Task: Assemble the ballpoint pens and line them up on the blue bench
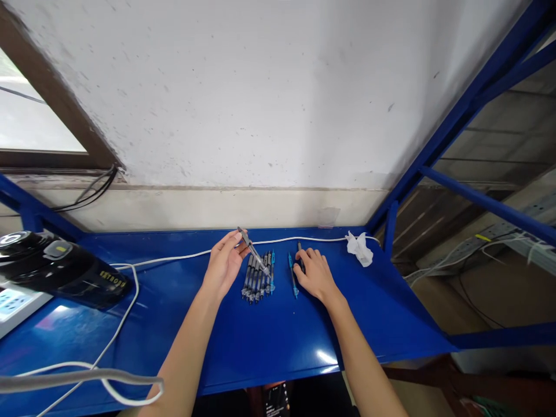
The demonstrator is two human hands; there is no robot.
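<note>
My left hand [223, 266] pinches a clear pen with a grey top [255, 250], tilted above the surface, its lower end over a row of pens [256, 277]. That row has several grey-and-clear pens lying side by side, with a blue pen [273, 271] at its right end. Apart from the row lies another blue pen [292, 275], just left of my right hand [317, 275]. The curled fingers of my right hand grip a dark pen [299, 248] low at the surface; the hand hides part of it.
A blue tabletop [243, 353] meets the wall behind. Crumpled tissue [359, 249] lies at right by a white cable [182, 256]. At left are a black bottle [65, 269] and a white power strip [17, 307]. Blue frame bars [434, 145] rise at right. A phone [277, 399] shows below the front edge.
</note>
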